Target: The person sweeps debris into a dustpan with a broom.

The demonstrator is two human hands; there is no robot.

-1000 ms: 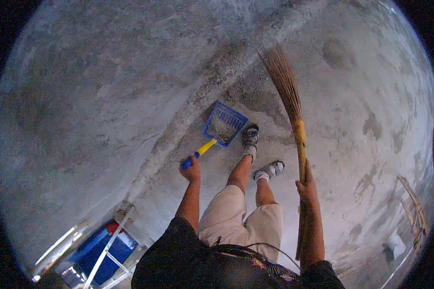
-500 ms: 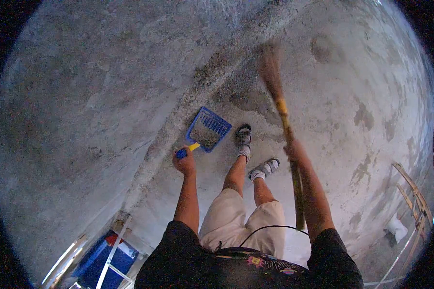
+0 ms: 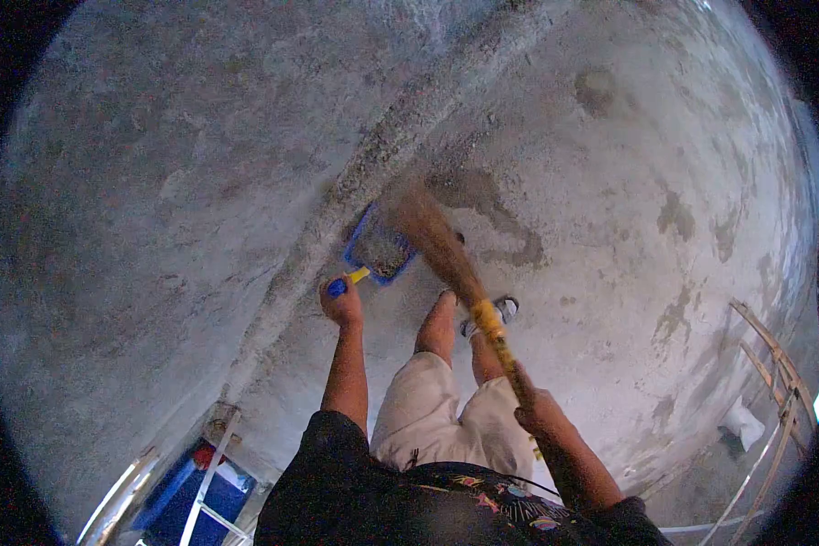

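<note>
Resting on the concrete floor (image 3: 610,227), the blue dustpan (image 3: 373,250) lies just ahead of the person's feet, at the edge of a rough gritty strip (image 3: 400,136) that runs diagonally across the floor. Grey dirt lies inside it. Its yellow-and-blue handle (image 3: 348,280) points back to the left hand (image 3: 341,305), whose fingers are wrapped tight around the handle's blue end. The broom (image 3: 446,255) slants from lower right to upper left, its blurred straw head reaching over the dustpan's mouth and crossing in front of the legs. A yellow binding sits partway down the broom, near one sandalled foot (image 3: 500,309). The right hand (image 3: 539,414) is clenched around the broom's stick, low in the frame beside the pale shorts (image 3: 428,419). Dark damp-looking stains mark the floor to the right of the dustpan. At the lower left stands a metal ladder (image 3: 214,473) over something blue (image 3: 177,496). At the far right edge lean thin wooden frames (image 3: 773,355), with a small white object (image 3: 742,423) beside them.
</note>
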